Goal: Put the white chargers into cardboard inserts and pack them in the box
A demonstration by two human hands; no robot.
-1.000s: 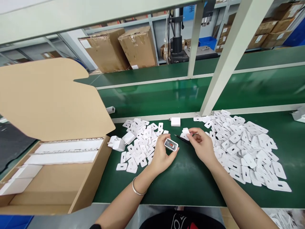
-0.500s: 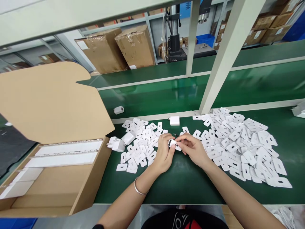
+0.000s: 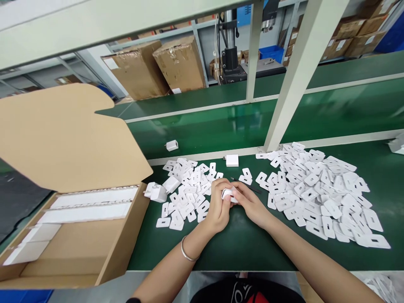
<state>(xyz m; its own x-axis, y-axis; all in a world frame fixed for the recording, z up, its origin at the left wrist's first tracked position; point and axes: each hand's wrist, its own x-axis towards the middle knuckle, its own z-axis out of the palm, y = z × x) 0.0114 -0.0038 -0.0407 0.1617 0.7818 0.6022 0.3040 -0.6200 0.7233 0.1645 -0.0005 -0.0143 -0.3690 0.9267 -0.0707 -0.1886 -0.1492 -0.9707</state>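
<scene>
My left hand [image 3: 219, 204] is closed around a small white charger housing [image 3: 226, 192], its thumb against the near side. My right hand [image 3: 251, 204] meets it from the right, fingertips pinched on a white slotted plate [image 3: 234, 199] at the housing; fingers partly hide both parts. Behind my right hand lies a thin dark tool [image 3: 249, 186], perhaps tweezers. To the left is a loose pile of white slotted plates [image 3: 186, 195], and a larger pile of similar plates [image 3: 315, 189] spreads to the right. White plug chargers [image 3: 158, 193] stand beside the left pile.
An open cardboard box [image 3: 116, 248] with white dividers stands at left. One charger [image 3: 232, 160] lies by the rail; another charger [image 3: 172, 145] sits on the green belt [image 3: 208, 130] behind. A slanted metal post [image 3: 293, 80] rises at the bench's back edge.
My right fingers have closed in over the housing, and the dark tool shows more. On the belt, the charger has moved right.
</scene>
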